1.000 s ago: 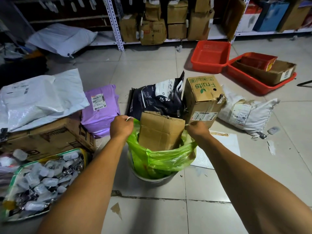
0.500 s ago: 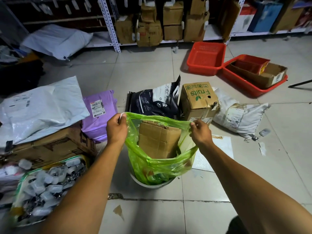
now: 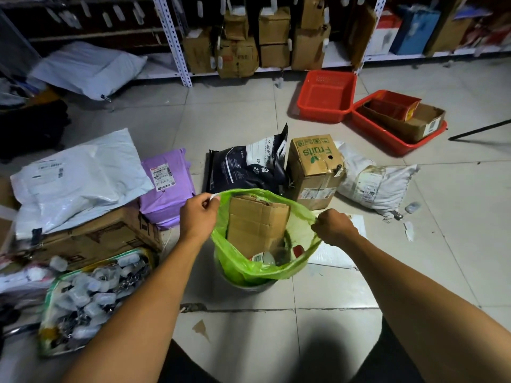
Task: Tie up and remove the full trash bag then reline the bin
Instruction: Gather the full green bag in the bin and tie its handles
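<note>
A green trash bag (image 3: 243,264) sits in a grey bin (image 3: 250,287) on the tiled floor (image 3: 331,299), between two hands. The left hand (image 3: 198,215) pinches the bag's left rim; the right hand (image 3: 334,226) is clenched on its right rim. Folded cardboard (image 3: 255,222) stands inside.

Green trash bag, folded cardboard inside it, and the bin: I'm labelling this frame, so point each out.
green trash bag (image 3: 250,268): head view, near wall of the bag.
folded cardboard (image 3: 255,221): head view, its front face.
bin (image 3: 255,288): head view, rim below the bag.
</note>
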